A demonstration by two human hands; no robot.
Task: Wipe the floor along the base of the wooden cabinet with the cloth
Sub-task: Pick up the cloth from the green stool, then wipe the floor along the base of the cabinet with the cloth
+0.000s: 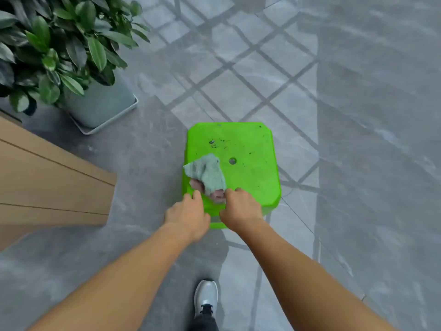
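Pale green cloth (206, 172) is crumpled on the near left part of a bright green plastic stool (248, 151), with a pinkish patch at its near end. Right hand (239, 209) has its grip pinching that near end, while the left hand (187, 217) just rests curled on the stool's edge beside it, holding nothing. Wooden cabinet (55, 180) sits off to the left on the grey floor (358, 139), potted plant (59, 51) behind it.

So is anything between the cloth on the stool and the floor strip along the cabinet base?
Nothing visible does. The cloth lies on the green stool, both hands at its near edge, and the grey floor between the stool and the wooden cabinet is bare. The potted plant stands farther back.
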